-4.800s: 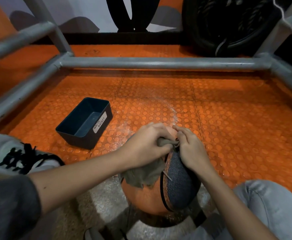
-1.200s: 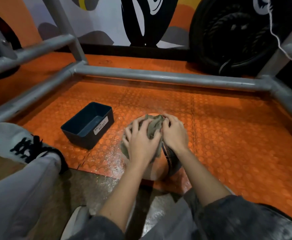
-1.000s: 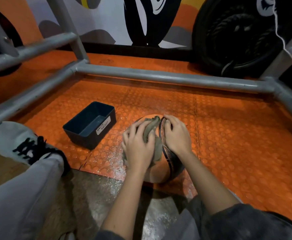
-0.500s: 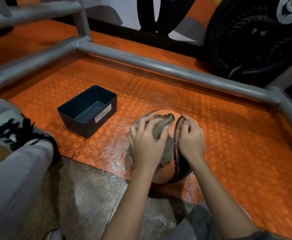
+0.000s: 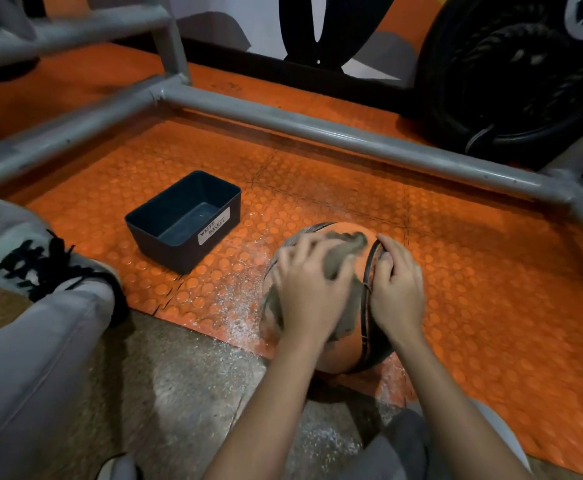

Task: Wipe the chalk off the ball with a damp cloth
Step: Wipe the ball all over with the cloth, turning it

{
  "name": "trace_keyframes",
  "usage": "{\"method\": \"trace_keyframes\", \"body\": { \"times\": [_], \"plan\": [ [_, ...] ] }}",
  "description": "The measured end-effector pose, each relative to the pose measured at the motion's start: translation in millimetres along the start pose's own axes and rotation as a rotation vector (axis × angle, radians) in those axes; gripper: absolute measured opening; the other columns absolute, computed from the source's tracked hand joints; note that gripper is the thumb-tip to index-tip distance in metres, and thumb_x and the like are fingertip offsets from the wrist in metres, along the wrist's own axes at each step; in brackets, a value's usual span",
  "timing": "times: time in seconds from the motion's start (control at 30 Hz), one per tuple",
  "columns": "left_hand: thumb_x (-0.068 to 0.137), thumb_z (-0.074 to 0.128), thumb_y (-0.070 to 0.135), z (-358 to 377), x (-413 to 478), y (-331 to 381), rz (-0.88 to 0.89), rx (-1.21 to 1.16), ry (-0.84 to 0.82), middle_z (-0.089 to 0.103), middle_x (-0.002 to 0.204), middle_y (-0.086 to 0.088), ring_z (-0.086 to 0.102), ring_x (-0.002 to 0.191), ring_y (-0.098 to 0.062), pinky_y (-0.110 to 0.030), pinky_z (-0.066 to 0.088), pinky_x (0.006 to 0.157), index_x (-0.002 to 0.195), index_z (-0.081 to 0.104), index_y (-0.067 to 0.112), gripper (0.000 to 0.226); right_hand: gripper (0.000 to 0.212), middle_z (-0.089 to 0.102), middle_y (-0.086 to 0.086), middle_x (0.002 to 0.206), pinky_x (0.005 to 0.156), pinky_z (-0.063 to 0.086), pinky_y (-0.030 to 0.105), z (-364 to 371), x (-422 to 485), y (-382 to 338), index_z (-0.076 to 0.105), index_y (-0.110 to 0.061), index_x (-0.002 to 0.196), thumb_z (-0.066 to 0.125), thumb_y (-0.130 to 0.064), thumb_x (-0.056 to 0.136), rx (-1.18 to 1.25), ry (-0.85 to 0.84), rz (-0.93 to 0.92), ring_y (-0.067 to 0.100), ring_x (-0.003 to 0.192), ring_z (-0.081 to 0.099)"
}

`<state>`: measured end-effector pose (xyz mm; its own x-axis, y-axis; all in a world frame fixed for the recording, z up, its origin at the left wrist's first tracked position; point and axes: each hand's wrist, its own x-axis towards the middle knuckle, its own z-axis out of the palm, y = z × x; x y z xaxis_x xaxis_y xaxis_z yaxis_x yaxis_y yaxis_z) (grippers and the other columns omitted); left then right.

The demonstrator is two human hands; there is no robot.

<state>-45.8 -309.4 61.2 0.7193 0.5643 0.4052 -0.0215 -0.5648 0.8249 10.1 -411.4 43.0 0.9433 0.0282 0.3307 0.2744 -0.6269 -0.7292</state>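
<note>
An orange ball [image 5: 343, 353] with a dark panel and black seams sits on the orange studded mat, at its near edge. A grey-brown cloth [image 5: 347, 249] is draped over the top and left side of the ball. My left hand [image 5: 307, 289] lies flat on the cloth and presses it against the ball; the hand is blurred by motion. My right hand [image 5: 397, 289] rests on the ball's right side with its fingers laid over the dark panel. Most of the ball's upper face is hidden under both hands.
A dark bin labelled "waste basket" [image 5: 172, 252] stands to the left of the ball. White chalk dust [image 5: 238, 306] lies on the mat between them. A grey metal pipe frame [image 5: 352, 136] borders the mat. A black tyre [image 5: 511, 74] stands at the back right. My left shoe [image 5: 41, 265] is at the left.
The ball sat close against my legs 4.8 s ago; now it is farther out on the mat. My left hand went from gripping the cloth to pressing it flat, sliding over the ball.
</note>
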Motion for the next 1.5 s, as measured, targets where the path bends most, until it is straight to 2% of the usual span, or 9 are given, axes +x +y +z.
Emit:
{"method": "trace_keyframes", "body": {
  "times": [0.1, 0.3, 0.4, 0.57, 0.83, 0.97, 1.17, 1.33, 1.5],
  "plan": [
    [0.083, 0.061, 0.038, -1.9, 3.5, 0.5, 0.076, 0.019, -0.052, 0.058, 0.104, 0.01, 0.04, 0.097, -0.011, -0.03, 0.032, 0.085, 0.099, 0.07, 0.026, 0.023, 0.049, 0.047, -0.002, 0.141, 0.106, 0.024, 0.027, -3.5, -5.0, 5.1, 0.051, -0.021, 0.134, 0.026, -0.033, 0.094, 0.029, -0.014, -0.025, 0.015, 0.132, 0.036],
    [0.085, 0.067, 0.021, -26.0, 22.6, -37.0, -0.454, -0.411, 0.053, 0.056, 0.102, 0.006, 0.054, 0.107, -0.016, -0.042, 0.042, 0.101, 0.08, 0.06, 0.035, 0.016, 0.05, 0.047, -0.001, 0.141, 0.104, 0.02, 0.02, -5.6, -21.8, 8.3, 0.051, -0.019, 0.134, 0.026, -0.033, 0.093, 0.033, 0.036, -0.059, 0.014, 0.132, 0.035],
    [0.087, 0.065, 0.02, -16.3, 16.0, -23.2, -0.362, -0.371, 0.008, 0.052, 0.099, 0.012, 0.05, 0.104, -0.012, -0.035, 0.044, 0.097, 0.089, 0.064, 0.027, 0.007, 0.052, 0.049, 0.0, 0.139, 0.105, 0.025, 0.026, -4.2, -18.3, 7.9, 0.052, -0.018, 0.133, 0.024, -0.034, 0.092, 0.01, 0.047, -0.053, 0.016, 0.13, 0.037],
    [0.081, 0.057, 0.038, 7.2, -4.5, 14.9, 0.161, 0.095, -0.075, 0.06, 0.101, 0.01, 0.044, 0.093, -0.018, -0.032, 0.034, 0.082, 0.097, 0.07, 0.026, 0.024, 0.053, 0.05, 0.002, 0.139, 0.106, 0.023, 0.026, -3.8, -4.1, 8.7, 0.052, -0.016, 0.132, 0.022, -0.033, 0.091, -0.005, -0.011, -0.063, 0.019, 0.13, 0.039],
    [0.086, 0.066, 0.021, -31.2, 26.1, -40.2, -0.443, -0.386, 0.06, 0.056, 0.098, 0.011, 0.056, 0.097, -0.009, -0.042, 0.047, 0.096, 0.081, 0.061, 0.034, 0.015, 0.051, 0.05, 0.0, 0.139, 0.109, 0.029, 0.042, 7.6, -10.8, -10.7, 0.055, -0.02, 0.13, 0.026, -0.036, 0.091, -0.059, 0.004, -0.112, 0.019, 0.131, 0.037],
    [0.085, 0.066, 0.023, -19.0, 18.0, -28.5, -0.335, -0.34, 0.044, 0.054, 0.099, 0.013, 0.051, 0.105, -0.015, -0.039, 0.044, 0.096, 0.087, 0.065, 0.033, 0.01, 0.05, 0.051, 0.0, 0.138, 0.108, 0.029, 0.036, 4.8, -5.8, -6.3, 0.055, -0.019, 0.13, 0.027, -0.033, 0.091, -0.039, -0.001, -0.109, 0.019, 0.13, 0.039],
    [0.081, 0.057, 0.037, -0.1, 1.5, 8.8, 0.139, 0.064, -0.075, 0.059, 0.099, 0.008, 0.044, 0.094, -0.018, -0.032, 0.035, 0.085, 0.097, 0.071, 0.023, 0.025, 0.052, 0.049, -0.003, 0.138, 0.101, 0.023, 0.02, -3.9, -0.3, 5.8, 0.052, -0.02, 0.133, 0.024, -0.034, 0.091, 0.021, -0.051, -0.068, 0.016, 0.129, 0.038],
    [0.084, 0.068, 0.025, -17.0, 25.6, -26.8, -0.272, -0.256, -0.028, 0.055, 0.098, 0.011, 0.051, 0.106, -0.016, -0.039, 0.044, 0.096, 0.096, 0.066, 0.027, 0.012, 0.051, 0.048, -0.004, 0.139, 0.103, 0.026, 0.027, -5.5, -2.8, 5.4, 0.051, -0.021, 0.133, 0.025, -0.036, 0.092, 0.028, -0.039, -0.047, 0.015, 0.129, 0.036],
    [0.085, 0.066, 0.023, -11.9, 18.5, -21.5, -0.269, -0.261, -0.002, 0.054, 0.098, 0.013, 0.048, 0.107, -0.018, -0.032, 0.041, 0.095, 0.094, 0.067, 0.028, 0.01, 0.053, 0.048, -0.003, 0.14, 0.106, 0.028, 0.033, -1.9, -2.7, -3.0, 0.052, -0.02, 0.132, 0.023, -0.035, 0.09, -0.021, -0.028, -0.057, 0.017, 0.131, 0.035]
  ]
}}
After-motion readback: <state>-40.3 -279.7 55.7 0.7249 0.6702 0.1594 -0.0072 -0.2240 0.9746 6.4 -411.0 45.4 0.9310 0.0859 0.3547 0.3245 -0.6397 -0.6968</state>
